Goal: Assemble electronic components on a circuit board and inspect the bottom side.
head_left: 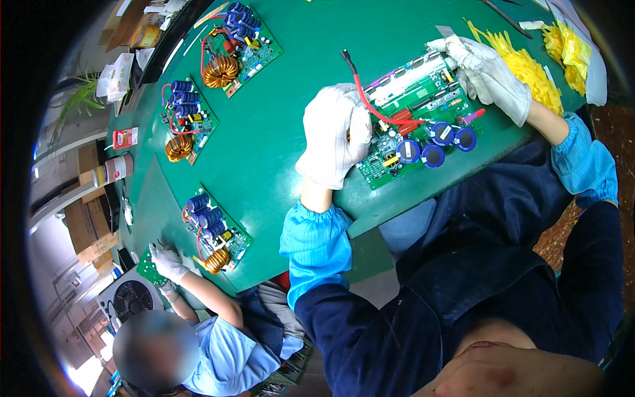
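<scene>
So, going left to right: a co-worker's gloved hand point(169, 263) was busy at the far-left edge of the green bench point(284, 126), next to one of three spare boards with copper coils point(213, 231).

The main circuit board point(417, 112) lay flat on the bench right in front of the person. Their left hand point(333, 135), white glove, was curled over the board's left end, grip pressed together on that edge by the look of it, where the red wire point(362, 92) arced up. The right hand point(486, 73) clamped the far right corner, fingers closed around it.

Handling-wise I'd call the board stiff, light-ish but lopsided from the blue capacitors point(436, 142), and fragile. Hold it by the bare edges, never the parts or the wire.

Yellow cable ties point(529, 69) were piled just beyond it.
</scene>
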The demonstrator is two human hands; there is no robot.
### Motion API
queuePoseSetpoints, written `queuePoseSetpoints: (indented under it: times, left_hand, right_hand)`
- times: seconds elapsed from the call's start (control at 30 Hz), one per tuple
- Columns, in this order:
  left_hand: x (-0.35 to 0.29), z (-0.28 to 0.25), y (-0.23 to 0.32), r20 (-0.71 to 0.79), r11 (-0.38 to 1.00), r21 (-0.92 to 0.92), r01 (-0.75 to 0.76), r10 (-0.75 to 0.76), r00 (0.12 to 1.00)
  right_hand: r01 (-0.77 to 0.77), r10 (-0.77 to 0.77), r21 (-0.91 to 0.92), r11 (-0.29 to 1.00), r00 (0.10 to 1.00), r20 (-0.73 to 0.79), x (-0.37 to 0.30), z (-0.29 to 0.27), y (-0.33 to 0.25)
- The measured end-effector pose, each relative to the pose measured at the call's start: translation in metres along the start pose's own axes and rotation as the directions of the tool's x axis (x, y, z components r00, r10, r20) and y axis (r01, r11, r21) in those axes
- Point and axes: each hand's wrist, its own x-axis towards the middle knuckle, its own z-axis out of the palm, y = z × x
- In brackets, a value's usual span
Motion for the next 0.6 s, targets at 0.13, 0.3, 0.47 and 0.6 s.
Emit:
queuePoseSetpoints:
  times: [0.13, 0.3, 0.47, 0.6]
  left_hand:
    - [0.001, -0.004, 0.004, 0.001, 1.0, 0.01, -0.022, 0.022, 1.0]
    - [-0.001, -0.008, 0.007, -0.005, 1.0, 0.002, -0.015, 0.015, 1.0]
    - [-0.002, -0.008, 0.009, -0.022, 0.994, 0.08, -0.071, 0.073, 0.997]
    - [0.002, -0.011, 0.014, -0.015, 0.996, 0.063, -0.063, 0.064, 0.998]
  right_hand:
    - [-0.169, 0.159, 0.122, 0.978, 0.984, 0.085, -0.005, 0.002, -0.067]
    - [-0.092, 0.092, -0.003, 0.996, 0.995, 0.048, -0.003, 0.003, -0.061]
    - [-0.126, 0.126, 0.078, 0.989, 0.992, 0.005, -0.006, 0.003, -0.046]
    - [0.044, -0.044, -0.01, 0.999, 0.999, -0.011, -0.005, 0.003, -0.042]
